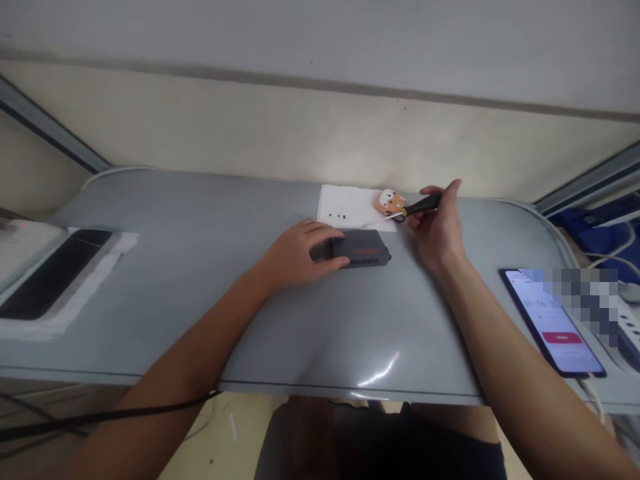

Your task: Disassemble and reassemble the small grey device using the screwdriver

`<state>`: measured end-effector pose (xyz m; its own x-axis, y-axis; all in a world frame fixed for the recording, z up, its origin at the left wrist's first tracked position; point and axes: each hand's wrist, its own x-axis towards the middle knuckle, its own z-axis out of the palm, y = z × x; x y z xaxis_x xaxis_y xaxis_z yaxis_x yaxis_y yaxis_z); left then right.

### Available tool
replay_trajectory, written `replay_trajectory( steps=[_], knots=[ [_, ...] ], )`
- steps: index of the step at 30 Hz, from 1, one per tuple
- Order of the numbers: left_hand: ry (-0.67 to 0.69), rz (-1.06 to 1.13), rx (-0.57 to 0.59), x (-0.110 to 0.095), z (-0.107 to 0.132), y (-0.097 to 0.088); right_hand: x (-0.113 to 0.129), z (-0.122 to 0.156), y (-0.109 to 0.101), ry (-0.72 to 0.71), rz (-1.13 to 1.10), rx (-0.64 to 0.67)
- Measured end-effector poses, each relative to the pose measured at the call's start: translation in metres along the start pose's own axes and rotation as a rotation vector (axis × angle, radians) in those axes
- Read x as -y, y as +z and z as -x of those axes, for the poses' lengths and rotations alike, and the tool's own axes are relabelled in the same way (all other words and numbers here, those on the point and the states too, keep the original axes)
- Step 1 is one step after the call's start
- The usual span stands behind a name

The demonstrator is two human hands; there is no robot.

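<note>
Fingers and thumb of my left hand (307,252) grip the left end of a small dark grey box (367,248) with a slotted front edge, resting on the table. My right hand (443,230) holds a screwdriver (423,204) by its black handle. Its thin shaft points left over a white sheet of paper (345,200). A few tiny dark pieces (340,215), perhaps screws, lie on the paper. Beside the screwdriver, at the paper's right end, sits a small orange and white animal-face item (389,201).
The grey table (200,233) ends at a pale wall behind. On the right lie a lit phone (555,323) and a white power strip (631,320) with cables. At left a black flat device (55,273) rests on white material. A dark cable (110,417) hangs below the front edge.
</note>
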<state>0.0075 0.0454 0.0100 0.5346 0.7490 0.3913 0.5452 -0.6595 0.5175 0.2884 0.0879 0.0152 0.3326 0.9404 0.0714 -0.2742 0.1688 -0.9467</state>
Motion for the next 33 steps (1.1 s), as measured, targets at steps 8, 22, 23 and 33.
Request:
replay_trajectory(
  steps=[8, 22, 23, 33],
  knots=[
    [-0.093, 0.005, 0.045, -0.003, -0.003, -0.009, -0.017, 0.021, -0.002, -0.103, 0.308, 0.126],
    [-0.279, 0.069, 0.09, -0.009, -0.004, -0.011, -0.006, 0.03, -0.002, -0.13, 0.552, 0.251],
    [-0.295, 0.073, 0.086, -0.009, -0.004, -0.01, -0.006, 0.029, -0.002, -0.117, 0.528, 0.237],
    [-0.441, 0.14, -0.056, -0.006, -0.003, -0.003, -0.001, 0.02, 0.001, 0.049, 0.161, 0.258]
  ],
)
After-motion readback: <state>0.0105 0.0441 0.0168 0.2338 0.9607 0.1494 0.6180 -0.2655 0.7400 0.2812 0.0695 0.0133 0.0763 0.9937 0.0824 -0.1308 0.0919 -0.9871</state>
